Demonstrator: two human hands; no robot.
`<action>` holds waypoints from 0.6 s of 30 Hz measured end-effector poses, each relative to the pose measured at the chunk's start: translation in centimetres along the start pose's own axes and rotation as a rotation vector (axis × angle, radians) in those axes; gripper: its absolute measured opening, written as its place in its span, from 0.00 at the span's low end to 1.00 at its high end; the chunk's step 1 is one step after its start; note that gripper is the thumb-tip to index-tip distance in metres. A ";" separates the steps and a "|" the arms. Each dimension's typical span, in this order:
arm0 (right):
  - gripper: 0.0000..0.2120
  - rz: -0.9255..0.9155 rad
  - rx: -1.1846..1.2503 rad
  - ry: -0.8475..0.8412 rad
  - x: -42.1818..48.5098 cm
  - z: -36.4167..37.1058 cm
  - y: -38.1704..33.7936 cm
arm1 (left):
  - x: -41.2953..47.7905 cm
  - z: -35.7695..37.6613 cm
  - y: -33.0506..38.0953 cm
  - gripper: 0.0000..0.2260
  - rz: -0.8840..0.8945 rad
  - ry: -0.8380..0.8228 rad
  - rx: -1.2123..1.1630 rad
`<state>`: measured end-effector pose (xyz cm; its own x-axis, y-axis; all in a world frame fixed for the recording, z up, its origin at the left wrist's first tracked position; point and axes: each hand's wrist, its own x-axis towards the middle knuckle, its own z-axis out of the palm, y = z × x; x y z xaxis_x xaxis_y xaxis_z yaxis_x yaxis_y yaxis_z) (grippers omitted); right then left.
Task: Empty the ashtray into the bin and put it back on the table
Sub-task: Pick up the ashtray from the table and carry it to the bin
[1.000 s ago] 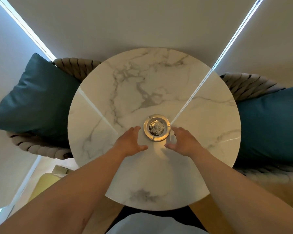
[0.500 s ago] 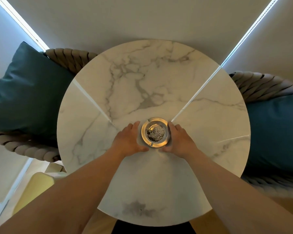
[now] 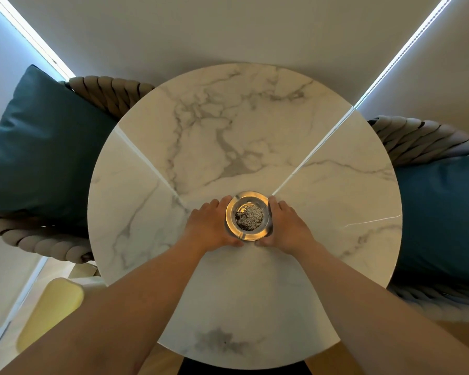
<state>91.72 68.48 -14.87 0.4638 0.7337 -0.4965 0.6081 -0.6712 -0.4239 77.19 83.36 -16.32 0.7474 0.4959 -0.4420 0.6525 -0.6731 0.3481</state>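
Now, one ashtray, a single ash heap inside, sits at frame centre on the round marble bench. Left hand and right hand both grasp its sides. Two teal cushions flank the bench.

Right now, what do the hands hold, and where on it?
Both hands grip the ashtray by its outer rim: left hand on its left side, right hand on its right.

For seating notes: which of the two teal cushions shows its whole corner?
The left teal cushion; the right teal cushion is cut by the frame edge.
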 end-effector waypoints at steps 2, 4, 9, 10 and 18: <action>0.59 -0.002 0.003 0.002 0.0 0.0 -0.1 | 0.1 0.1 0.1 0.48 -0.012 0.006 -0.005; 0.59 -0.002 0.002 0.002 0.0 0.1 -0.1 | 0.1 0.2 0.1 0.46 -0.013 0.015 -0.003; 0.60 -0.006 0.010 0.000 0.0 0.1 -0.2 | 0.2 0.1 0.2 0.45 -0.005 0.022 0.012; 0.59 -0.008 0.011 0.002 0.0 0.1 -0.2 | 0.2 0.1 0.3 0.45 -0.003 0.020 0.016; 0.61 -0.016 0.019 0.007 -0.4 -0.4 -0.4 | -0.2 -0.3 0.8 0.41 0.007 0.033 0.003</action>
<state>91.59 68.46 -14.22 0.4590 0.7448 -0.4844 0.6027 -0.6616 -0.4461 77.62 82.95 -15.71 0.7555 0.5091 -0.4123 0.6470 -0.6783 0.3482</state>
